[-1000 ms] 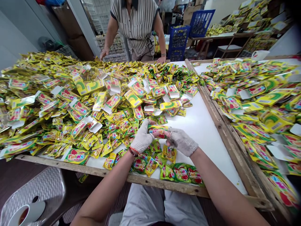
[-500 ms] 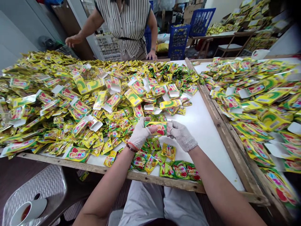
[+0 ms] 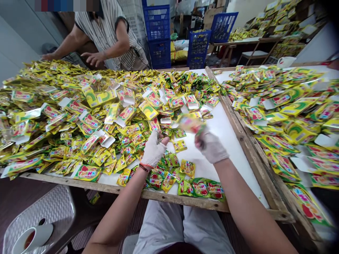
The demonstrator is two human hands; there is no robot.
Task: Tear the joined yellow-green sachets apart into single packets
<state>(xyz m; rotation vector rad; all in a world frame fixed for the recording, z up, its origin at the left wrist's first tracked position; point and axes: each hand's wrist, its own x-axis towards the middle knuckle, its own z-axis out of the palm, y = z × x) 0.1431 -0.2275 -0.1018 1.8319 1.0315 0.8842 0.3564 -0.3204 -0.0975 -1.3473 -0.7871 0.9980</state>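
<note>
My right hand point(image 3: 213, 148), in a white knit glove with bare fingertips, grips a small yellow and green candy box point(image 3: 189, 122) by its near right end. Box and fingers are smeared by motion above the white tabletop point(image 3: 233, 148). In a matching glove, my left hand point(image 3: 153, 150) is over the small candy packets point(image 3: 136, 134), its thumb apart from the fingers and nothing seen in its grasp. Just beyond its fingertips lies another printed box point(image 3: 154, 124); whether they touch cannot be made out. Loose packets point(image 3: 187, 168) lie between my forearms.
A large heap of packets and boxes point(image 3: 53, 102) covers the table's left side. Wooden strips point(image 3: 238, 134) divide it from piled boxes point(image 3: 288, 123) at right. Across the table, a person point(image 3: 113, 38) reaches over the heap. A cup point(image 3: 33, 238) rests on a stool point(image 3: 45, 208).
The candy box has left my left hand and moved up and right in my right hand. My left hand's fingers have come apart. The person opposite has shifted left, leaning over the heap.
</note>
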